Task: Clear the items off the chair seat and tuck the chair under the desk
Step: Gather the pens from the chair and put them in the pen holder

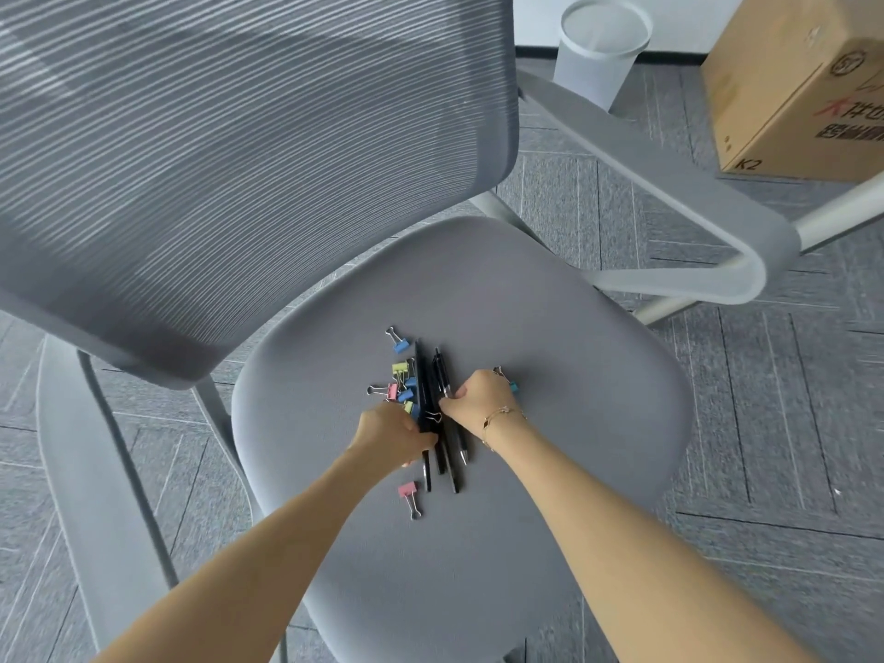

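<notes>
A grey office chair with a mesh back has its padded seat (550, 327) in the middle of the view. Several black pens (437, 375) lie bunched on the seat among several small coloured binder clips (401, 370). One pink clip (408, 492) lies apart, nearer to me, and a blue clip (513, 387) shows behind my right hand. My left hand (394, 430) closes around the pens from the left. My right hand (478, 399) presses on them from the right, its fingers curled on a pen.
A white waste bin (598, 50) stands on the grey carpet beyond the chair. A cardboard box (794, 83) sits at the upper right. The chair's right armrest (669, 184) and left armrest (86, 471) flank the seat. No desk is in view.
</notes>
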The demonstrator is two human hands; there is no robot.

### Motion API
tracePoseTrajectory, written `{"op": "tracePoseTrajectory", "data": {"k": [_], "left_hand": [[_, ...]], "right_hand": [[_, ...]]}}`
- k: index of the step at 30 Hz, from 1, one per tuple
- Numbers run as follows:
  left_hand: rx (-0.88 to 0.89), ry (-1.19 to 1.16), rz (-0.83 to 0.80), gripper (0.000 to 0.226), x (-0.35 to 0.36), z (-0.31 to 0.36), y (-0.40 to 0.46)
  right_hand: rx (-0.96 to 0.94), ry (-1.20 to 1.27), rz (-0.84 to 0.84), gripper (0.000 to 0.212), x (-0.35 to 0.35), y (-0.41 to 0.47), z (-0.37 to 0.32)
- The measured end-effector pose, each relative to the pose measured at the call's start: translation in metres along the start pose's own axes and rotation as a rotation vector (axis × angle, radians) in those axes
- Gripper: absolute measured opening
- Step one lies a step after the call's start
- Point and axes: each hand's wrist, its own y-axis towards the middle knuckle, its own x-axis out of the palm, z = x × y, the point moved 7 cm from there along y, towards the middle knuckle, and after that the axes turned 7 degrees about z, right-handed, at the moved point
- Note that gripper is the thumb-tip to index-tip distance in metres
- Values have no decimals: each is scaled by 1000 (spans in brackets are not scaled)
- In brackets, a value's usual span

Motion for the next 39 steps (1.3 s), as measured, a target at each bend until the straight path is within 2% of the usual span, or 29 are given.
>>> {"op": "tracePoseTrajectory", "data": {"k": [3,8,14,17,22,25,27,31,39], "left_hand": [[-110,-137,4,37,6,-2,1],[-197,-121,25,36,4,2,-2],[-145,-51,14,37,-17,-8,-6],[-79,18,-32,39,-26,-11,-9],[42,13,-36,27,-37,-9,-18],[84,-28,-6,16,-43,-8,-22],[103,-77,30,9,-49,-6,-28],[197,-151,85,18,-67,5,-52],[369,-36,64,19,-124,50,-147]], "right_hand": [[1,25,1,55,-2,0,2],[-7,15,-8,52,-2,-1,-3],[30,-94,-10,39,0,-1,-6],[-23,-265,-2,8,4,-6,-19],[-128,-450,-1,19,7,-12,-31],[-178,-402,22,15,-7,-23,-34],[-186,-315,65,21,-21,-32,-33],[-250,-193,137,18,-52,-59,-39],[-191,20,225,22,-141,-173,-34]]}}
